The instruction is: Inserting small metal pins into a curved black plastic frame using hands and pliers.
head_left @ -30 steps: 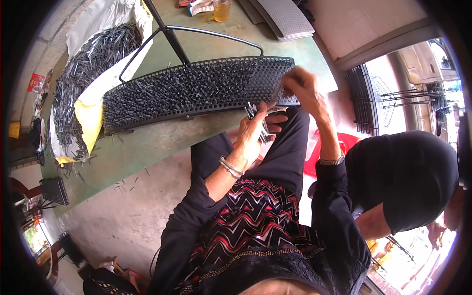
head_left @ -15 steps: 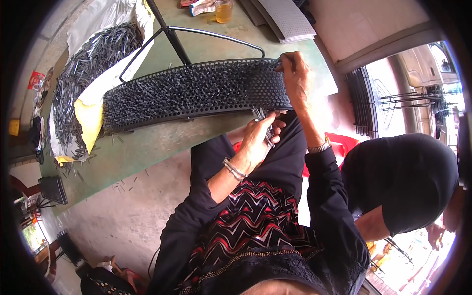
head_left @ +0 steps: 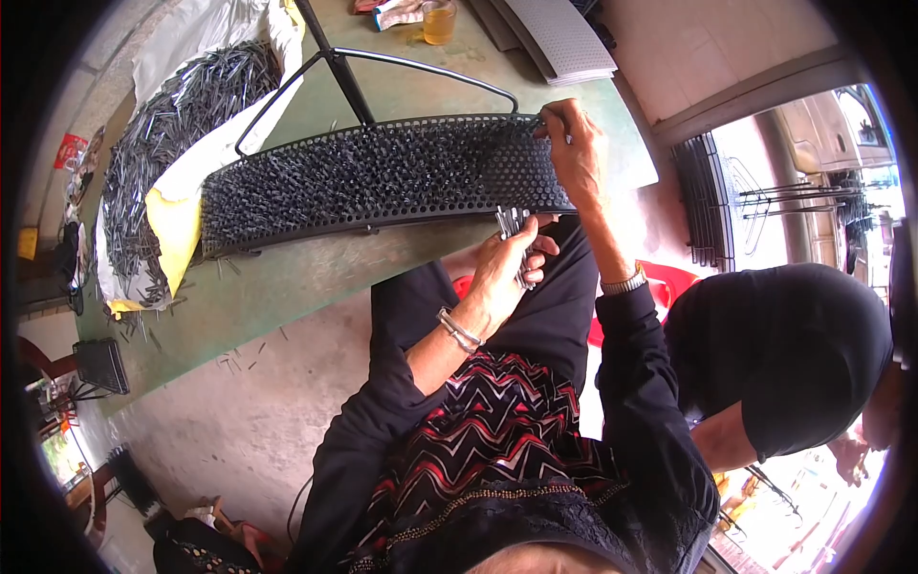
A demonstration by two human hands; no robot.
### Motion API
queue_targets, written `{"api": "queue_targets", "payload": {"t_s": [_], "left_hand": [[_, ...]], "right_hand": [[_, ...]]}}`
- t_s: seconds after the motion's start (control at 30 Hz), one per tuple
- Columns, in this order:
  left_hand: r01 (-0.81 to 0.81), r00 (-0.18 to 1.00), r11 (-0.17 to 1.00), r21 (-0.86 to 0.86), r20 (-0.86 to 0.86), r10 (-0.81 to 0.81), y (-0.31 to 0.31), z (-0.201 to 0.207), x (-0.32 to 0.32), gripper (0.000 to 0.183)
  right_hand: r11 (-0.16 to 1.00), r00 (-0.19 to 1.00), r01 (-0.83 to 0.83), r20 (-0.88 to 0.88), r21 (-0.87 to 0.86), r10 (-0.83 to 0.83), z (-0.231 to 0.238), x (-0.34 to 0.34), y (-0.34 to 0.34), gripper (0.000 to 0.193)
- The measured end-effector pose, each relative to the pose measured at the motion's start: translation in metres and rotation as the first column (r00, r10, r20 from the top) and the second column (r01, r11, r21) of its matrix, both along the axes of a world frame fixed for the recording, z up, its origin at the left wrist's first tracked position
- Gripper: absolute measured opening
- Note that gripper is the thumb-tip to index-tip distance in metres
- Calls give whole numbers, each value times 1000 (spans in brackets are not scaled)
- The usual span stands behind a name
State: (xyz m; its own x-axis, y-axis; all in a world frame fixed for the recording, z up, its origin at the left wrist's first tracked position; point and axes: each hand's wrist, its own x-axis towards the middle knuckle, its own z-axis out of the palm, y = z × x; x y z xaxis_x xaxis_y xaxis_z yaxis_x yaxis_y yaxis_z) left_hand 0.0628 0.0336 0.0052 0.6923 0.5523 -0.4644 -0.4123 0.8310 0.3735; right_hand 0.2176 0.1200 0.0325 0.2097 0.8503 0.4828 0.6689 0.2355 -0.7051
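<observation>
A long, curved black panel with rows of holes (head_left: 521,172) lies along the table's near side. Thin dark strips fill most of its holes on the left and middle, while the holes near its right end show bare. Just below the panel's near edge, my left hand (head_left: 505,263) is closed round a bunch of thin strips (head_left: 513,222), their ends poking up. At the panel's far right corner, my right hand (head_left: 578,143) has thumb and fingers pinched together. Whatever is between those fingertips is too small to make out.
An open white sack (head_left: 182,182) heaped with dark strips sits at the left on the green table (head_left: 287,292). A black metal frame (head_left: 344,81) rises behind the panel. A glass of amber drink (head_left: 439,23) and grey perforated sheets (head_left: 550,43) stand farther back. Another person (head_left: 779,354) is at the right.
The strips in my left hand have shifted and fan out more upright. My right hand's fingers have moved slightly at the panel's corner. The panel stays nearly in place.
</observation>
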Motion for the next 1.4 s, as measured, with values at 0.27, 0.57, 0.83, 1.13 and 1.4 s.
{"api": "queue_targets", "payload": {"t_s": [0.27, 0.57, 0.83, 1.13, 1.4], "left_hand": [[-95, 989, 995, -18, -113, 92, -4, 8, 3, 30], [-202, 977, 978, 57, -53, 205, -6, 12, 0, 29], [-203, 975, 973, 111, -73, 211, -7, 22, 0, 26], [-203, 965, 972, 118, -142, 219, -9, 28, 4, 23], [-170, 967, 976, 135, -169, 192, -6, 25, 4, 27]], "right_hand": [[995, 982, -101, 161, 4, 99, -8, 8, 1, 9], [989, 947, 145, 291, -14, -134, -4, -4, -16, 17], [734, 926, -373, -179, -568, 332, 20, 12, -65, 22], [645, 891, -441, -391, -625, 230, 41, 12, -72, 17], [666, 897, -420, -395, -616, 200, 33, 16, -71, 16]]}}
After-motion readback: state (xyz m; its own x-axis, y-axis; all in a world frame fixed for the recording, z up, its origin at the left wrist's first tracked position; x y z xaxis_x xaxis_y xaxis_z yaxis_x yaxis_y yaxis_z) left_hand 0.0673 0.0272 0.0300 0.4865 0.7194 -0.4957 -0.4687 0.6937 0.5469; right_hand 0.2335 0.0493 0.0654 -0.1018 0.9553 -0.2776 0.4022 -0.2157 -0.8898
